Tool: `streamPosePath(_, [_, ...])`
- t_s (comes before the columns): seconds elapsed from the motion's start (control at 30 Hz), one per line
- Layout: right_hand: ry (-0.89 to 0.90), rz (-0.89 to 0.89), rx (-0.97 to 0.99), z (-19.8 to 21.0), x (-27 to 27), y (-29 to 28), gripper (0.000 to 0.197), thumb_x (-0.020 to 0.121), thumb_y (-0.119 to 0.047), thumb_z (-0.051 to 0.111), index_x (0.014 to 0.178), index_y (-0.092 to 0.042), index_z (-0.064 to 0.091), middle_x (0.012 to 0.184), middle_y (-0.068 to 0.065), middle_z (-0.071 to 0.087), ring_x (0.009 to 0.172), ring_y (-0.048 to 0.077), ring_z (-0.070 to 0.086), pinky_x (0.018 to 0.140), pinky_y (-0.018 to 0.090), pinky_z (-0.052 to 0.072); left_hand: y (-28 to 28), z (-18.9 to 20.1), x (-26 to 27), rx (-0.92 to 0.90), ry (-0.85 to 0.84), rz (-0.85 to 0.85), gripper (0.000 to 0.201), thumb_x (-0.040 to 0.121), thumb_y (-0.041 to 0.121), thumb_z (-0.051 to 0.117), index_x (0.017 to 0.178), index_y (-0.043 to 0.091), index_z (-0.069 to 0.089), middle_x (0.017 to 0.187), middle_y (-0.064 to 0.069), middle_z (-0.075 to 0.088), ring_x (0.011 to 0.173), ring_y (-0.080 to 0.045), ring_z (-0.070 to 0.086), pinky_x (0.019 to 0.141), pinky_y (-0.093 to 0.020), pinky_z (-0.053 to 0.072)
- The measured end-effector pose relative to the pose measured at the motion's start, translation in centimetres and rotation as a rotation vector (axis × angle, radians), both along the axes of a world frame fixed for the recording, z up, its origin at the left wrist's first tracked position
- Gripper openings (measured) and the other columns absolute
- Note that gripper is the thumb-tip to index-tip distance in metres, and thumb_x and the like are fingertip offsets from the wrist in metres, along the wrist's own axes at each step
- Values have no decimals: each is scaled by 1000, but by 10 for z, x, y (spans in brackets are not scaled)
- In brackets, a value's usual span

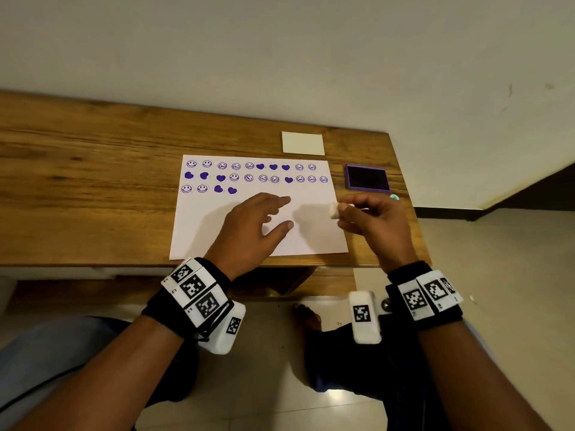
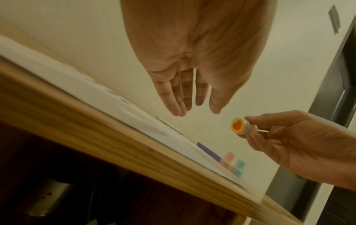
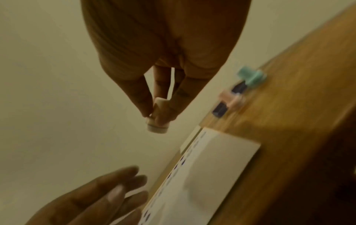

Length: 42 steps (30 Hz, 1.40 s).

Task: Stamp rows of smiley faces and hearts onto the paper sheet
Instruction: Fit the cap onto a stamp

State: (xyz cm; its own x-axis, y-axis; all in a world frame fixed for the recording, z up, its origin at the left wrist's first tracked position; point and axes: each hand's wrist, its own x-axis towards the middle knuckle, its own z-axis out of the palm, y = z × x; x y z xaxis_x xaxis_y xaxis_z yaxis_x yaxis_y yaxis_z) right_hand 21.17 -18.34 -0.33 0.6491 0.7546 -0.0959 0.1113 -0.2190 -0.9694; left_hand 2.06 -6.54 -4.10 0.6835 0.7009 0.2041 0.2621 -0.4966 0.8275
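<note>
A white paper sheet (image 1: 311,237) lies on the wooden table (image 1: 93,181), with two full rows and the start of a third row of purple smileys and hearts along its far edge. My right hand (image 1: 370,219) pinches a small white stamp (image 1: 334,210) just above the sheet's right edge. In the left wrist view the stamp (image 2: 239,126) shows an orange heart face. My left hand (image 1: 258,225) hovers over the middle of the sheet, fingers straight and spread, holding nothing. The purple ink pad (image 1: 367,178) lies open to the right of the sheet.
A small white card (image 1: 302,143) lies beyond the sheet. A teal stamp (image 1: 394,197) stands near the ink pad at the table's right edge; a pink stamp (image 3: 232,99) and the teal one (image 3: 252,75) show in the right wrist view. The table's right edge is close.
</note>
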Motion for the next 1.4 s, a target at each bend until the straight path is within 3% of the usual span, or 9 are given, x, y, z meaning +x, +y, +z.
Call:
streamPosePath(0.2, [175, 149, 94, -10, -19, 16, 17, 88, 4, 66, 99, -6, 73, 91, 11, 75, 78, 20, 72, 71, 29, 59, -14, 9, 12, -246, -160, -13, 49, 83, 24, 73, 130, 17, 60, 119, 1, 66, 104, -10, 65, 88, -24, 56])
streamPosePath(0.43, [298, 167, 127, -14, -23, 17, 19, 89, 5, 63, 105, -2, 71, 91, 10, 74, 81, 21, 71, 70, 28, 58, -12, 12, 12, -314, -237, 11, 35, 82, 14, 74, 117, 11, 69, 104, 1, 71, 96, -9, 68, 87, -27, 56])
streamPosePath(0.57, [270, 219, 135, -16, -23, 17, 24, 85, 6, 67, 105, -7, 72, 93, 16, 72, 82, 22, 71, 73, 29, 58, -9, 13, 10, -314, -224, 36, 30, 82, 17, 74, 111, 12, 72, 98, 3, 72, 89, -7, 69, 82, -23, 56])
streamPosePath(0.73, [218, 285, 132, -9, -16, 16, 23, 84, 4, 67, 103, -8, 72, 85, 9, 76, 81, 21, 73, 74, 28, 59, -8, 18, 11, -387, -255, 82, 21, 75, 15, 80, 96, 16, 75, 83, 4, 75, 77, -8, 71, 75, -22, 57])
streamPosePath(0.9, [359, 42, 255, 1, 13, 9, 26, 83, -1, 67, 109, -2, 68, 103, 10, 76, 97, 23, 71, 75, 25, 58, 10, 20, 9, -474, -324, 184, 14, 77, 7, 76, 84, 19, 74, 78, 1, 75, 73, -12, 71, 74, -24, 57])
streamPosePath(1.0, [173, -63, 192, 9, 28, 4, 33, 78, -8, 75, 111, -5, 71, 100, 11, 76, 94, 26, 73, 79, 31, 59, 12, 18, 6, -416, -272, 169, 14, 77, 9, 76, 88, 16, 75, 80, 0, 75, 74, -12, 71, 75, -23, 57])
streamPosePath(1.13, [-222, -116, -22, 20, 46, 8, 25, 84, -12, 76, 109, -12, 74, 92, 6, 77, 84, 20, 74, 79, 33, 59, 3, 17, 6, -315, -213, 129, 17, 76, 13, 77, 93, 15, 75, 79, 2, 73, 73, -7, 69, 73, -19, 56])
streamPosePath(1.27, [-748, 52, -359, 37, 83, 41, 17, 88, -26, 73, 100, -15, 77, 88, 4, 74, 83, 20, 70, 81, 37, 57, 6, 15, 5, -225, -201, 145, 21, 75, 15, 77, 95, 15, 75, 82, 4, 72, 75, -7, 68, 72, -21, 58])
streamPosePath(1.4, [-987, 253, -640, 42, 108, 75, 24, 91, -30, 68, 102, -10, 75, 94, 10, 72, 86, 24, 63, 73, 30, 43, 12, 15, 2, -172, -201, 143, 22, 75, 16, 76, 97, 15, 74, 85, 5, 71, 77, -9, 68, 72, -26, 59])
